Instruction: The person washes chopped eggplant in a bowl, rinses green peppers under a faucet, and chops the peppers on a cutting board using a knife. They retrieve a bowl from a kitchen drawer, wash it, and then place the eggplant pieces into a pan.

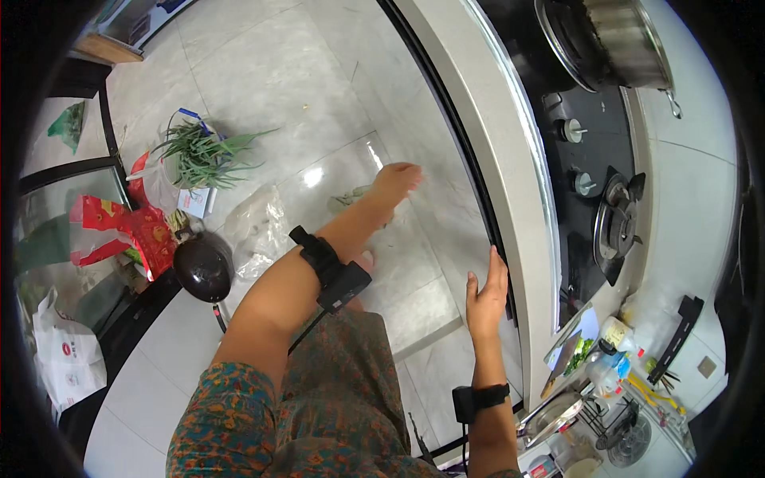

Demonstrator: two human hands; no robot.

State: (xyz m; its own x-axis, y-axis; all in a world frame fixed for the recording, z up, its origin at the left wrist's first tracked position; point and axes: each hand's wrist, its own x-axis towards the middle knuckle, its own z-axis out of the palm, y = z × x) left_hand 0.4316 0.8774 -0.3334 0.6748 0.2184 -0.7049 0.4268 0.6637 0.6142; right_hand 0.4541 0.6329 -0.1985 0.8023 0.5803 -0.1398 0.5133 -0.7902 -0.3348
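My left hand hangs over the grey tiled floor, wrist bent, fingers slightly blurred and loosely curled; nothing shows in it. At the right, my right hand is beside the black-edged front of the counter, fingers stretched upward, thumb apart, holding nothing visible. Whether its fingertips touch the edge I cannot tell. Both arms wear black strapped devices. Below and left of my left hand, a crumpled clear plastic bag lies on the floor. Green leafy stalks, seemingly scallions, stick out of a container farther left.
A dark pan, a red plastic bag and a white bag are at the left. On the right counter are a gas burner, a steel pot, a knife, chopped greens and a dish rack.
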